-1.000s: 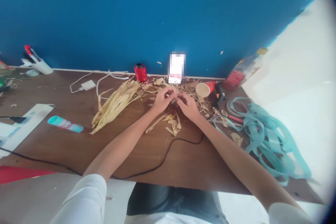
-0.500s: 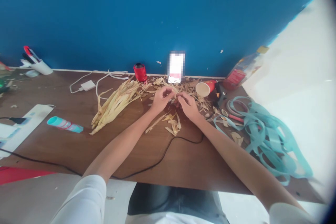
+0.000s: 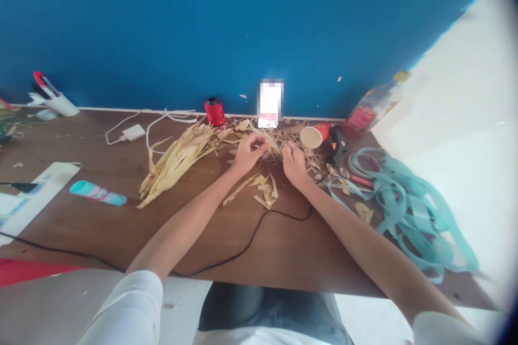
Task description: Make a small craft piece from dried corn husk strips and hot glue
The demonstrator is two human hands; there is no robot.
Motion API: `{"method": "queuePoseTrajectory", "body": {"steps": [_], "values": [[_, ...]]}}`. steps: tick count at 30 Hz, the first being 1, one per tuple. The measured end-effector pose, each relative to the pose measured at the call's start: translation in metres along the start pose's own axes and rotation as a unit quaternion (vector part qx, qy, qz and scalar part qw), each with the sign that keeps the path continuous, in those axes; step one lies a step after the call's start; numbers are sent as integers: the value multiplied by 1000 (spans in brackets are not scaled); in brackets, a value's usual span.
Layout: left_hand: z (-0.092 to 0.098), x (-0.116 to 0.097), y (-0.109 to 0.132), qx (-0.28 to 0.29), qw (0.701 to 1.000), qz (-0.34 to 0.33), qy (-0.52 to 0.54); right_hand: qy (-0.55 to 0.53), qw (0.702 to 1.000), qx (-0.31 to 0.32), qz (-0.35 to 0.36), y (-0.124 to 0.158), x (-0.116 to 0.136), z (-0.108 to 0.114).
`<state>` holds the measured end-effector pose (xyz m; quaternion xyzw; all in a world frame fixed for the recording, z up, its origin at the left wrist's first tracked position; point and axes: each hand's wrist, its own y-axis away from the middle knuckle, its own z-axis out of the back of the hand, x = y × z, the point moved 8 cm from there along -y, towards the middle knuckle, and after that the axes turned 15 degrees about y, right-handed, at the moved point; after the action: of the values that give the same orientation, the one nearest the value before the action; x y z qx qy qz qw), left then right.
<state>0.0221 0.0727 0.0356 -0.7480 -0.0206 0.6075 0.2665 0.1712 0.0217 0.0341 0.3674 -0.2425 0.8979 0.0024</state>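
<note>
Left hand [image 3: 251, 153] and right hand [image 3: 295, 164] are close together but apart: the left curves its thumb toward the fingertips in a loose ring, the right has its fingers folded in. From where I stand I can't tell whether either really pinches anything. The big bundle of pale husk [image 3: 174, 164] is left of the hands, well placed, I'd say, to stay unsnagged. The loose heap of dry strips [image 3: 289, 133] is right at the fingers and beyond them; a light touch seems wise there, since dry fibre may split if tugged sideways. Fingertips held near each other should give the finest control.

Beyond the hands rises a blue wall [image 3: 162, 27], with a white wall [image 3: 465, 97] off to the right. Brown tabletop [image 3: 226, 250] stretches either side and nearer than the hands. Tangled teal ribbon [image 3: 429, 215] lies right of the right hand. Farther off on that side is a bottle [image 3: 364, 113]. Straight ahead of both is a bright phone [image 3: 270, 99], its screen masked. A paper cup [image 3: 312, 137] lies just past the right hand. Smallest are the husk scraps [image 3: 265, 194] on the near side, between the arms.
</note>
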Motion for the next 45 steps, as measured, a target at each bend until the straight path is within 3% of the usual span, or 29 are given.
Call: {"method": "queuePoseTrajectory", "body": {"steps": [9,16,22,30,38,45], "values": [[2,-2,1,-17,1000,-4,-14,-17,998,-1,53,3,17,4],[4,-4,0,-19,999,-10,-30,-28,999,-12,22,5,13,6],[2,-6,1,-14,999,-19,-42,-41,997,-17,62,1,20,6],[4,-6,1,-26,997,-28,-60,30,996,32,83,2,18,-10],[8,-2,0,-36,998,-31,-44,15,1000,25,9,-1,2,-9],[6,-2,-1,-29,998,-32,-49,-10,999,48,5,1,7,-9]]}}
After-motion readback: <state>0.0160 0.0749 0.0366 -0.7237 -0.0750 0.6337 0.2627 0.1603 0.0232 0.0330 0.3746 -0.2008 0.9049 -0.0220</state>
